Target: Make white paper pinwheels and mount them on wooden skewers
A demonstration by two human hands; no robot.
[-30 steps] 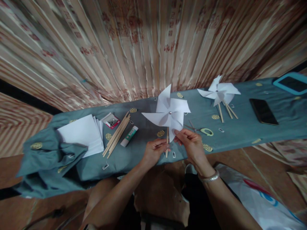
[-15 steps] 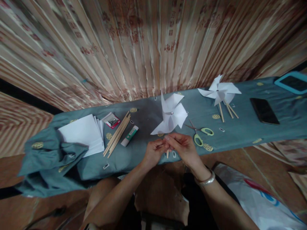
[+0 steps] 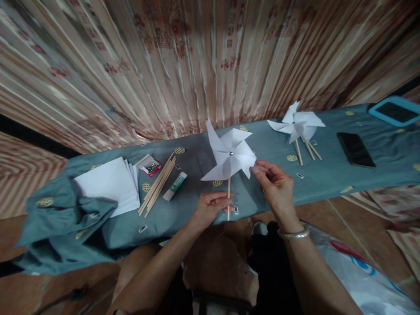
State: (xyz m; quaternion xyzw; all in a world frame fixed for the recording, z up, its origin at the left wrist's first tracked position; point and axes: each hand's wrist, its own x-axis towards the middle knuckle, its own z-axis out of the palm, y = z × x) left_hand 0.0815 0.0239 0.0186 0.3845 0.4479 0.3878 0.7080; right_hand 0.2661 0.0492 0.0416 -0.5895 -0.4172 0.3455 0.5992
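Curtained backdrop, blue-clothed table (image 3: 328, 175). Left hand (image 3: 210, 208) pinches the pinwheel (image 3: 229, 154) stick; right hand (image 3: 275, 186) pinches a blade tip. Excess pull risks tearing the paper.

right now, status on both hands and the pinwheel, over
Left hand shut on pinwheel stick. Right hand pinching a blade tip. Nothing blocking the blades.
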